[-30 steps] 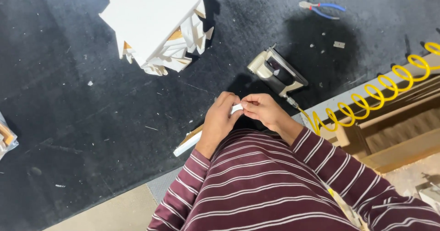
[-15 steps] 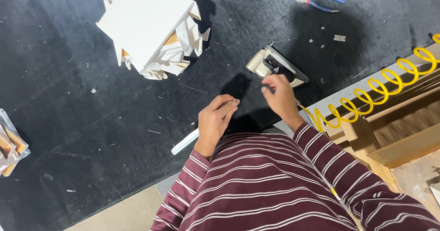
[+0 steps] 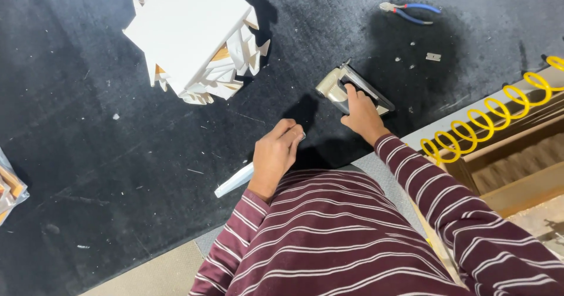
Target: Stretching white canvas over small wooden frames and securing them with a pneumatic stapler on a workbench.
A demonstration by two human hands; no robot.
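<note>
The grey metal staple gun [image 3: 346, 90] lies on the black felt-covered table [image 3: 117, 155], and the right hand [image 3: 361, 111] rests on top of it with the fingers closed around its body. The left hand [image 3: 276, 158] is half curled over a long white strip [image 3: 235, 181], touching it. A stack of white frame pieces [image 3: 191, 34] stands well apart, and blue-handled pliers [image 3: 408, 12] lie near a yellow coiled hose [image 3: 487, 119].

White stacked frames [image 3: 191, 34], silver-grey staple gun [image 3: 346, 90], yellow coiled hose [image 3: 487, 119], maroon white-striped sleeve [image 3: 446, 196], black tabletop [image 3: 88, 172].
</note>
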